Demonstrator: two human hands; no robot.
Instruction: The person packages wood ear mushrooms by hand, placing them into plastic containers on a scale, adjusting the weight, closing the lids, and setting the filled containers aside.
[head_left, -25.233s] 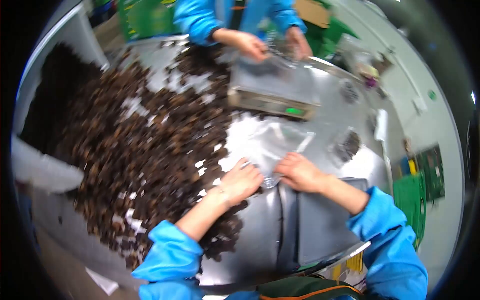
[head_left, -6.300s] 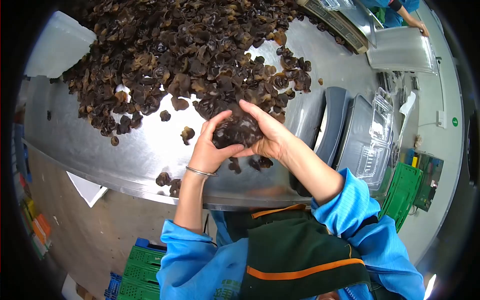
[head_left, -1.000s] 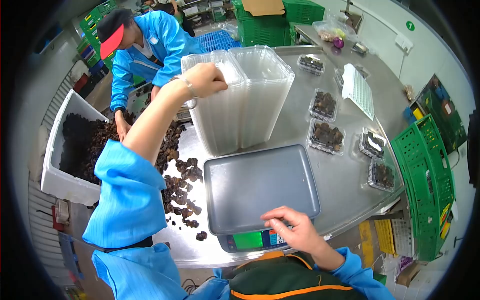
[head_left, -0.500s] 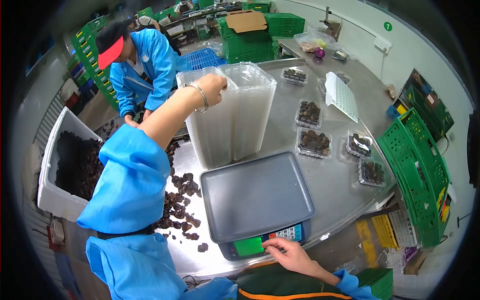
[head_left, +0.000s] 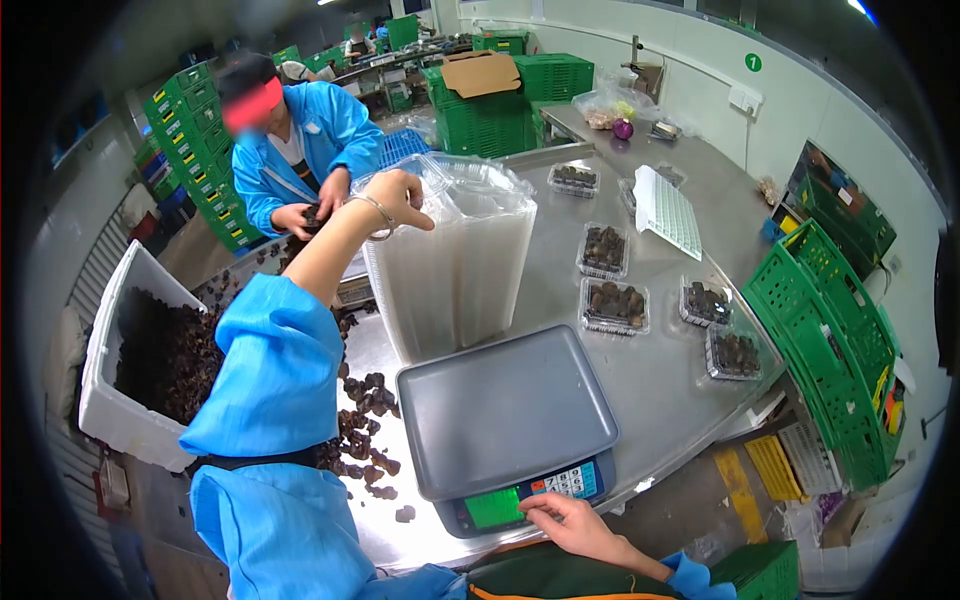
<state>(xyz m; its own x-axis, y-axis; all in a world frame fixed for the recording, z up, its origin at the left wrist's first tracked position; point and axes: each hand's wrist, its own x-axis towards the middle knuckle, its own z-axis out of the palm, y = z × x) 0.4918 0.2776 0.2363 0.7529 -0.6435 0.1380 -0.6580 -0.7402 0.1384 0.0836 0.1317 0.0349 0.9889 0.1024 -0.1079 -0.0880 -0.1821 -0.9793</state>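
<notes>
My left hand (head_left: 397, 203) is at the top near-left corner of a tall stack of nested clear plastic containers (head_left: 450, 270). Its fingers curl over the rim and the thumb lies on the near side; the fingertips are partly hidden. Just in front of the stack is a digital scale (head_left: 510, 410) with a bare grey tray, a green display and a keypad. My right hand (head_left: 572, 524) rests at the scale's front edge, between display and keys, its fingers loosely closed with nothing visible in them. Dark brown mushroom-like pieces (head_left: 360, 440) lie loose left of the scale.
A white foam box (head_left: 130, 420) of dark pieces tips toward the table at left. Filled clear packs (head_left: 613, 305) and a white slotted tray (head_left: 668, 215) lie at right. Green crates (head_left: 830, 340) stand beyond the edge. Across the table, a co-worker (head_left: 305, 150) handles dark pieces.
My left hand has shifted slightly left and down at the stack, its thumb now showing. The co-worker has straightened and raised both hands. My right hand stays by the scale keys.
</notes>
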